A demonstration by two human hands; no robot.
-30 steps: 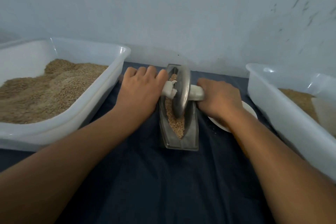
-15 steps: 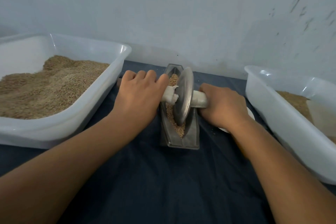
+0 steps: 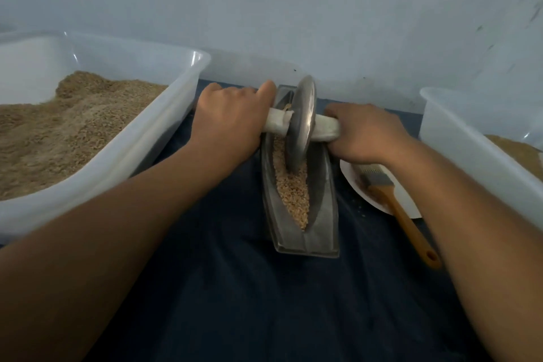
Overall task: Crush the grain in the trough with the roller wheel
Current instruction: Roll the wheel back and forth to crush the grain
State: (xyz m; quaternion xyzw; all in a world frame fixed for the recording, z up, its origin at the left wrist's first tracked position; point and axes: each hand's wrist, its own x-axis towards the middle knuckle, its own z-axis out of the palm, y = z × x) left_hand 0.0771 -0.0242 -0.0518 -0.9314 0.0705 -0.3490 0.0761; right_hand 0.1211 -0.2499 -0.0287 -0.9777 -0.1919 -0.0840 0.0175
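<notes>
Both hands' grip on roller wheel (image 3: 301, 123) axle, grain (image 3: 293, 188) seemingly part-crushed in trough (image 3: 321, 214)

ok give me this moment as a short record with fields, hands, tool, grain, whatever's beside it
left hand: grips the left end of the wrapped axle
right hand: grips the right end
roller wheel: upright in the trough, toward the far end
trough: metal, on dark cloth
grain: lies along the channel, near end uncovered
left tub: holds much grain
brush: on a white plate, right of the trough
</notes>
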